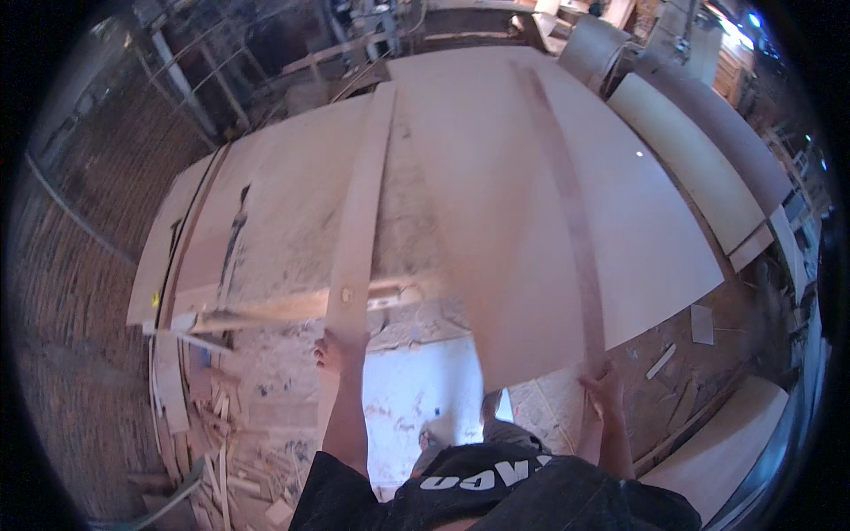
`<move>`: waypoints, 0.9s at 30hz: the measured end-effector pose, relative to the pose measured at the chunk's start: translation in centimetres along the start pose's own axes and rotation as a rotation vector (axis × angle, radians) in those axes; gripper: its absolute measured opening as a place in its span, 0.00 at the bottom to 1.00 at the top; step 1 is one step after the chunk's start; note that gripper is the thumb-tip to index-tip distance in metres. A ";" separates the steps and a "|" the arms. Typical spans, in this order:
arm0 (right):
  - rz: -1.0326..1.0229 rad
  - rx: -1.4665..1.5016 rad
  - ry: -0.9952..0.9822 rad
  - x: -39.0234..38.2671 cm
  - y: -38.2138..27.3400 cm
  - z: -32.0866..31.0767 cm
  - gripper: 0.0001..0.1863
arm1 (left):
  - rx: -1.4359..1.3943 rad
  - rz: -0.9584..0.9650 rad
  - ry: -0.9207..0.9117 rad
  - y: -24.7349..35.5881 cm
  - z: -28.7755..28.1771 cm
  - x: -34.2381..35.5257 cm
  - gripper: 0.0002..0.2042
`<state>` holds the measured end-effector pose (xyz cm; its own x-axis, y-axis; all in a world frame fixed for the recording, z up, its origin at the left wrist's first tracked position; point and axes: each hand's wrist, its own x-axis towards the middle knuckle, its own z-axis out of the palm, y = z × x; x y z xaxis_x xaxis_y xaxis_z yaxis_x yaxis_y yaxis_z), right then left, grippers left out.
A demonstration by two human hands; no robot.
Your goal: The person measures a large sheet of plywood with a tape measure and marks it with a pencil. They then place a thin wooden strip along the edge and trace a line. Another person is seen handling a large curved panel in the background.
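My left hand (328,352) is closed round the near end of a long, pale wooden strip (361,212), which reaches away across a dusty worktable (288,190). My right hand (606,389) is closed at the near end of a long reddish-brown wooden strip (571,195); its fingers are partly hidden. That strip runs over a large, thin plywood sheet (642,239) on the right side of the table. The sheet's near edge overhangs toward me, slightly blurred. Whether the brown strip touches the sheet all along, I cannot tell.
A hammer-like dark tool (237,221) and a small yellow object (157,299) lie at the table's left. Wood offcuts (235,473) litter the floor at lower left. A pale panel (407,389) is below, near my feet. Curved sheets (691,159) lean at the right; a brick wall (80,292) stands left.
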<state>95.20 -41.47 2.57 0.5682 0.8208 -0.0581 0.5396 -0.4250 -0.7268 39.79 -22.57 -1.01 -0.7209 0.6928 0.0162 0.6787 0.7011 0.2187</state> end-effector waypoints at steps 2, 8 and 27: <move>0.063 0.041 -0.109 1.9 -2.5 -0.9 0.38 | -0.001 -0.027 -0.022 4.6 0.5 1.9 0.49; 0.051 -0.066 -0.135 8.1 0.5 -2.4 0.46 | -0.090 0.001 -0.074 18.5 3.3 3.4 0.54; 0.036 -0.282 -0.124 22.0 -1.6 3.2 0.46 | -0.400 0.080 0.074 -5.0 2.8 -9.9 0.43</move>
<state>104.83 -21.54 0.31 0.5192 0.8362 -0.1765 0.6813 -0.5297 -0.5052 43.98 -32.46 -5.01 -0.6862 0.7183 0.1150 0.6355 0.5149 0.5753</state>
